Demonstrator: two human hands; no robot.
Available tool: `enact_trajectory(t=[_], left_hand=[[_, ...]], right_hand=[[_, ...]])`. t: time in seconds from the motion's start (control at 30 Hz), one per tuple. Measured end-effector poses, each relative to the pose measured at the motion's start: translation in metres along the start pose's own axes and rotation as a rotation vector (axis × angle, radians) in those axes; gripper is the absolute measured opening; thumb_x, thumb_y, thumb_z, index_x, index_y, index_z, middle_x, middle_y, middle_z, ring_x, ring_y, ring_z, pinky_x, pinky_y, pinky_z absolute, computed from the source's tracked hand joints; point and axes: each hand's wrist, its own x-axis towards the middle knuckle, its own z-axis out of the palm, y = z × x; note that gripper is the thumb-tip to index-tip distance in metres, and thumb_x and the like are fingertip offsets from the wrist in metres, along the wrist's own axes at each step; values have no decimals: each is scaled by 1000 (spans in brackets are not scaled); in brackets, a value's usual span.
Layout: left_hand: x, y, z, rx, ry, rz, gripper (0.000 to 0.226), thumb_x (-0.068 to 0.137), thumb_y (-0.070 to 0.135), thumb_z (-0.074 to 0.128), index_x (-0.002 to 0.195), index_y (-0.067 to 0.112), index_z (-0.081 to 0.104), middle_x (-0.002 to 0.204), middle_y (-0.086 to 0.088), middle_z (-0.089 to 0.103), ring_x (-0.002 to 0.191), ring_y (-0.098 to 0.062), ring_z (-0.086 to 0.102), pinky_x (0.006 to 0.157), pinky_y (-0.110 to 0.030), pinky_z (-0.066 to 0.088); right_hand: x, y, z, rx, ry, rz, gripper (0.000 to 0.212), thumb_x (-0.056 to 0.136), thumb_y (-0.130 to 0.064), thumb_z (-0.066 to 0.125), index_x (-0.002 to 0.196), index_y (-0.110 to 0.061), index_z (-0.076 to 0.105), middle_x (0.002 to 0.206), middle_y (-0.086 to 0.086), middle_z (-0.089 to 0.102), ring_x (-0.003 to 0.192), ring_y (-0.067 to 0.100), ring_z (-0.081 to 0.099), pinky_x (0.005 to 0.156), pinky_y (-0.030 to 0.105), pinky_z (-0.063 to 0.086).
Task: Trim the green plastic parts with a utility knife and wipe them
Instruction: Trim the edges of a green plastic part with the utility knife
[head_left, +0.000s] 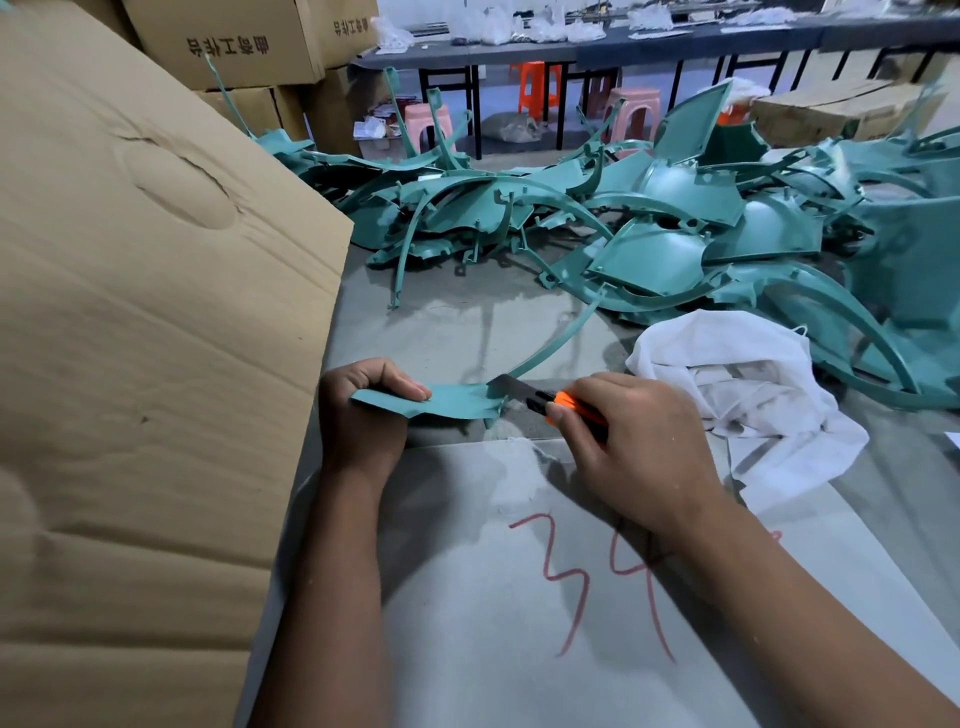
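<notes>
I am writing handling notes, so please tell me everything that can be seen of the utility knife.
The utility knife has an orange body with a black front part and a grey blade pushed out. It looks like plastic with a metal blade. The right hand grips its body, hiding most of it. The blade points left and lies against the edge of the green plastic part, which the left hand holds above the grey table.

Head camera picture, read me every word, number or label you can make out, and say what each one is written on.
"34": red handwritten number on the grey sheet between the forearms.
Printed characters on the cardboard box at top left: upside down, not readable.
Print on the neighbouring box: cut off, not readable.
</notes>
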Motion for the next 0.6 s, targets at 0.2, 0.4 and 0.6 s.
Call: enact_trajectory(t=[0.2,0.4,0.6], left_hand=[[-1,1,2,44,29,-4,61,68,-26,43,43,26,64,53,6,65,58,-8,62,65,-21,52],[-2,2,3,76,69,-47,59,68,-23,43,44,27,66,55,5,67,59,-7,63,65,-19,52],[-11,13,23,97,231,-74,35,69,-8,48,53,17,68,54,1,66,60,-17,64,60,-23,47]], right_hand=[[-2,3,-2,105,78,-59,28,99,-40,58,79,-21,66,68,-9,55,63,16,51,54,37,40],[-2,0,-1,89,58,-82,25,98,-39,59,83,-22,69,70,-10,57,64,17,55,55,36,42],[1,-14,3,184,258,-5,20,105,-33,57,91,-20,63,78,-19,43,66,7,40,58,27,30]])
